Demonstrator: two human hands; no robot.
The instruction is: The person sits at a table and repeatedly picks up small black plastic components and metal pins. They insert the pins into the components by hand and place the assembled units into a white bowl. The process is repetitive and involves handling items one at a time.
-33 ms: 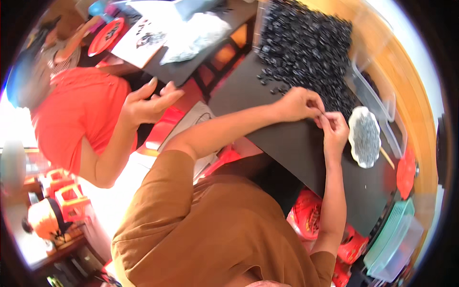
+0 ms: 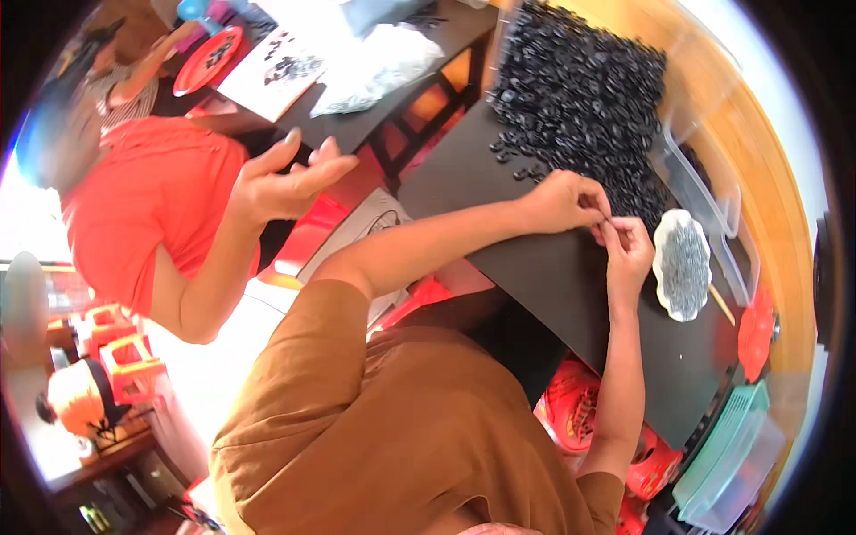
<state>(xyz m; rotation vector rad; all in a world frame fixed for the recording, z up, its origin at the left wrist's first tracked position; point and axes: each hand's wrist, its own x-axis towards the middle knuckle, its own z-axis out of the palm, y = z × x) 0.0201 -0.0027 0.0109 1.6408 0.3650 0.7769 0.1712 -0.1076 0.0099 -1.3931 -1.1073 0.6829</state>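
My left hand [image 2: 563,203] and my right hand [image 2: 629,247] meet over the dark table [image 2: 535,267], both closed in a fingertip pinch. Whatever sits between the fingertips is too small and covered to make out. Just beyond them spreads a large heap of small glossy black pieces [image 2: 580,98], a few of them loose at its near left edge. To the right of my right hand lies a white scalloped dish [image 2: 660,263] filled with fine silvery-grey pieces [image 2: 687,267].
Clear plastic containers [image 2: 695,187] stand right of the heap. A thin wooden stick [image 2: 722,306], a red object [image 2: 756,334] and green baskets [image 2: 727,446] line the right side. At left, a person in red [image 2: 169,205] holds a raised hand [image 2: 290,183]; another table [image 2: 357,134] stands behind.
The whole view has shifted slightly. My fingertips stay pinched together in the same place over the table.
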